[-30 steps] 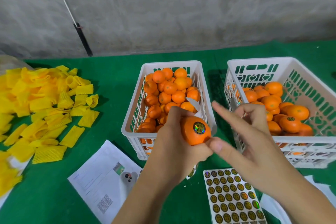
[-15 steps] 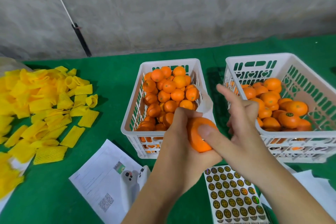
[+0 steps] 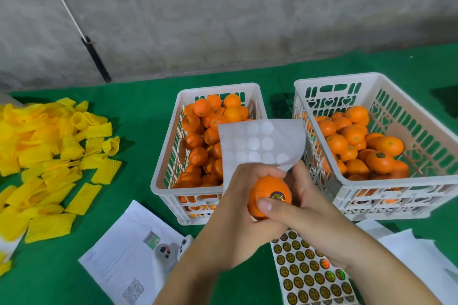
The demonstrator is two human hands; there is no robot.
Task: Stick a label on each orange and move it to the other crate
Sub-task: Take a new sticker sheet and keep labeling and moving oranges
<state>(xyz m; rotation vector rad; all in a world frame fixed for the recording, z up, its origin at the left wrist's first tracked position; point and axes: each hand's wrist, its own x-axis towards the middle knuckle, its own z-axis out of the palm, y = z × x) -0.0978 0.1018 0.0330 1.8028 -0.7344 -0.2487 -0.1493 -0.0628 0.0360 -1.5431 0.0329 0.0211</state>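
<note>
— What do we have in our hands?

— Our left hand (image 3: 235, 208) is curled round an orange (image 3: 269, 197), held above the table's near edge, in front of the left crate (image 3: 163, 181). A round shiny label (image 3: 277, 196) sits on its facing side.

— And the other hand?

— Our right hand (image 3: 304, 215) wraps the orange from the right, thumb pressed on the peel just beside the label. A white backing sheet (image 3: 257, 146) with empty round spots curls up from between our hands; we cannot tell which hand pinches it.

— Where do the crates stand?

— Side by side at the table's middle, both holding oranges; the right crate (image 3: 396, 190) shows one with a label on top. A sticker sheet (image 3: 307, 277) lies at the near edge, papers (image 3: 128, 255) to its left, and yellow foam nets (image 3: 44, 156) are piled along the left edge.
</note>
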